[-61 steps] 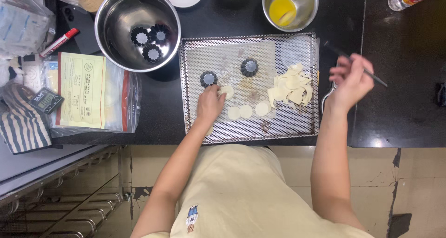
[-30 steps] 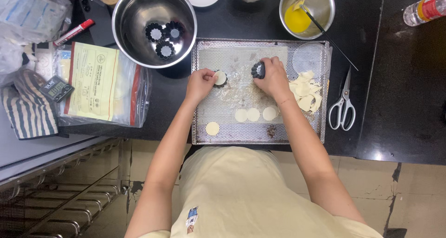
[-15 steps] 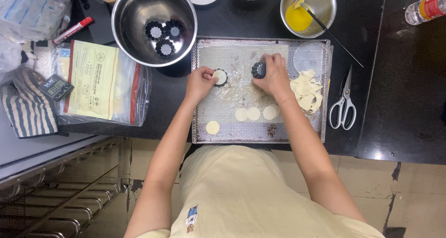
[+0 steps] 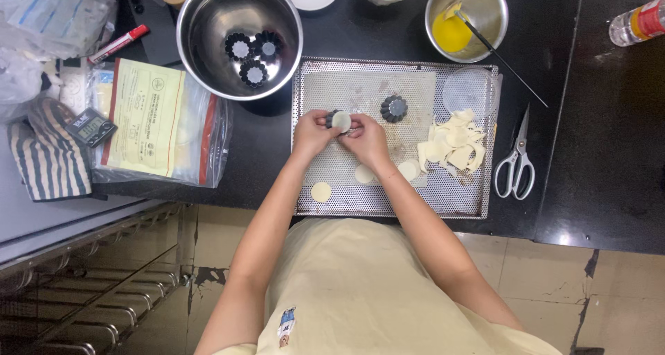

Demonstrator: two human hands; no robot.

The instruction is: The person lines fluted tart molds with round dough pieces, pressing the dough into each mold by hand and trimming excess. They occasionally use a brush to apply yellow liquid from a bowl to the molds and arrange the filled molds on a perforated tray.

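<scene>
From the head camera, both hands meet over the perforated baking tray [image 4: 457, 202] on the dark bench [image 4: 596, 154]. The left hand [image 4: 313, 133] and right hand [image 4: 367, 139] together pinch a small fluted tart mould with a pale dough round [image 4: 340, 120] pressed into it, held just above the tray's upper middle. A second empty fluted mould [image 4: 393, 108] sits just beside it on the tray. Loose dough rounds [image 4: 321, 191] and a pile of dough scraps [image 4: 454, 146] lie nearby. Three more moulds rest in the steel bowl [image 4: 208, 22]. Scissors [image 4: 516, 162] lie right of the tray.
</scene>
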